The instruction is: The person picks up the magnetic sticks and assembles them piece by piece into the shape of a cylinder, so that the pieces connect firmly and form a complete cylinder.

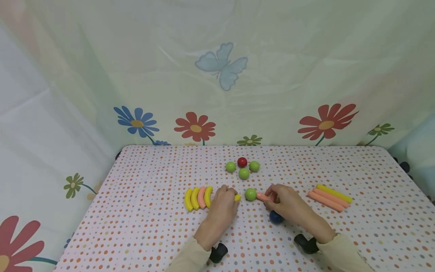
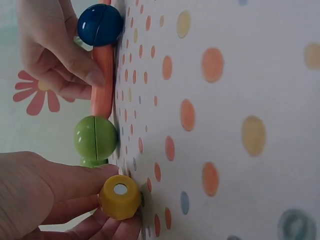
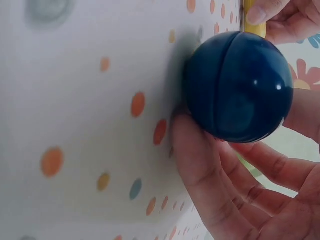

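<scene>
My left hand (image 1: 222, 204) pinches a yellow magnetic rod (image 2: 119, 197) between thumb and fingers, with a silvery dot on the rod's end. Just right of that rod sits a green ball (image 1: 250, 194) on the table. From the ball's right side runs an orange rod (image 2: 103, 82), which my right hand (image 1: 289, 202) pinches between thumb and fingers. A dark blue ball (image 3: 240, 87) lies close by the right hand, on the near side in the head view. The right palm and fingers partly hide the orange rod.
Left of the left hand, several curved yellow pieces (image 1: 188, 200) stand in a row with a curved orange one (image 1: 202, 197). Farther back are a red ball (image 1: 242, 162) and three green balls (image 1: 244, 173). To the right lie two orange rods (image 1: 326, 200) beside a yellow rod (image 1: 334, 193).
</scene>
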{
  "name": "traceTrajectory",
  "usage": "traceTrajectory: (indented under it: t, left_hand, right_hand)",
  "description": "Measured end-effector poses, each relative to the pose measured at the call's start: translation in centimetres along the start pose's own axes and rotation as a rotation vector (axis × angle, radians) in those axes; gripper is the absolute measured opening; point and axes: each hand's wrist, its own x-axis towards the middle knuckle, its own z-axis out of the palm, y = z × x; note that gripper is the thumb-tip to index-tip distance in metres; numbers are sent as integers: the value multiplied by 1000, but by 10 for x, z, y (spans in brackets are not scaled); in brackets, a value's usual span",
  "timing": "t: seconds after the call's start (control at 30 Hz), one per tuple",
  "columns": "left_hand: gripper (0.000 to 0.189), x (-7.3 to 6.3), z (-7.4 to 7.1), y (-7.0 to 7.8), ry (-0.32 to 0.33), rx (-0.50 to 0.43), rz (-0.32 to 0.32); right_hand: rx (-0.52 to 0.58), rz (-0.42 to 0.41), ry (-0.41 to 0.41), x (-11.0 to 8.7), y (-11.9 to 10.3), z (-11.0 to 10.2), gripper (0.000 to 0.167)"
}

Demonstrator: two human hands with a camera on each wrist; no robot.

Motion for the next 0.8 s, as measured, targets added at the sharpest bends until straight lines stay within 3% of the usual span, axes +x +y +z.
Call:
traceTrajectory:
  t: [0.8]
  left_hand:
    - [11, 6, -2, 0, 35, 33, 85]
  right_hand:
    - [-4, -17, -43, 4, -5, 1, 14]
